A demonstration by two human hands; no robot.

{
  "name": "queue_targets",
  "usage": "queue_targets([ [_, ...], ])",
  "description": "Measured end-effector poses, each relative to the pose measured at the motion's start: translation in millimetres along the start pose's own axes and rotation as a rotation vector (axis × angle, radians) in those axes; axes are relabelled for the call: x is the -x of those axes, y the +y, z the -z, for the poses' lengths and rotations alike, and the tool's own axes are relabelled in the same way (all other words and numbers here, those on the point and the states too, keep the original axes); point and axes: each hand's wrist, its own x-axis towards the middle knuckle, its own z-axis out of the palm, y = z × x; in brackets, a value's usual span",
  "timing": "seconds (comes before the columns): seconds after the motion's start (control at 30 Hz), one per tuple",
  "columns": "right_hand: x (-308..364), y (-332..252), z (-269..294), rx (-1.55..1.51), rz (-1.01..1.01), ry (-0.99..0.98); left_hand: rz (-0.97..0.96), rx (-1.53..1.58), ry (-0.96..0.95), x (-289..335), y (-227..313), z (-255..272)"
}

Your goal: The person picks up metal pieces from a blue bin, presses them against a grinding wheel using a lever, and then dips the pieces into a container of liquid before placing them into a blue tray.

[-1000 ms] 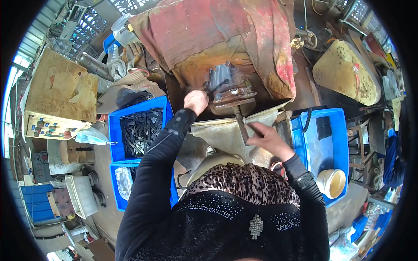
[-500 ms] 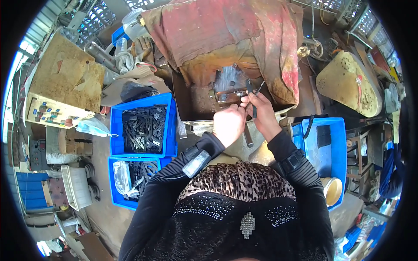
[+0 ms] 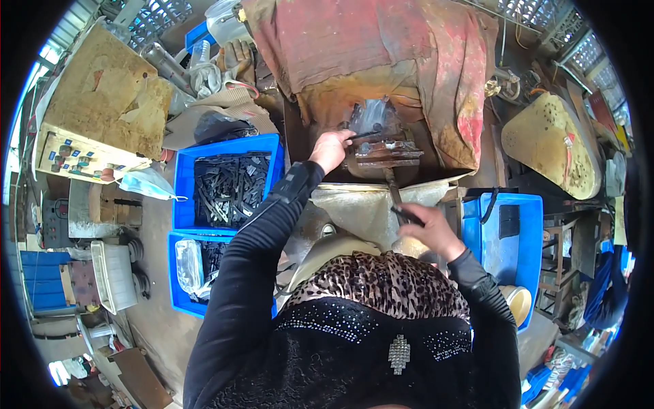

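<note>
My left hand (image 3: 330, 150) reaches over the front of the cloth-draped metal box (image 3: 295, 153), its fingers closed on a thin dark strip (image 3: 366, 133). That strip points right, above a rusty metal fixture (image 3: 390, 155) inside the box. From the fixture a metal bar (image 3: 393, 187) slants out over the box's front edge. Beside the bar's lower end is my right hand (image 3: 434, 232), fingers closed on a short dark piece (image 3: 407, 215) whose kind I cannot make out. Wet-looking streaks of pale light or spray show behind the fixture.
To the left, a blue bin (image 3: 280, 163) holds many dark strips; a second blue bin (image 3: 172, 273) in front holds more and a clear plastic package (image 3: 190, 270). On the right stands another blue bin (image 3: 535, 255). A red stained cloth (image 3: 347, 41) hangs over the box.
My hands, together over the box's front before, have parted. The left moved up and left over the box with a dark strip; the right came down toward me, beside the bar.
</note>
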Motion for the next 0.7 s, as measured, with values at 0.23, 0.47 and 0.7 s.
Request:
queue_targets([
  [0.23,13,-1,-8,0.091,0.09,-0.059,-0.038,0.025,-0.254,-11,7,-14],
  [0.47,16,1,-14,0.167,0.168,0.019,-0.099,-0.237,-0.356,-15,-8,-19],
  [0.7,19,2,-19,0.29,0.228,0.052,-0.168,-0.142,-0.41,-22,-24,-14],
])
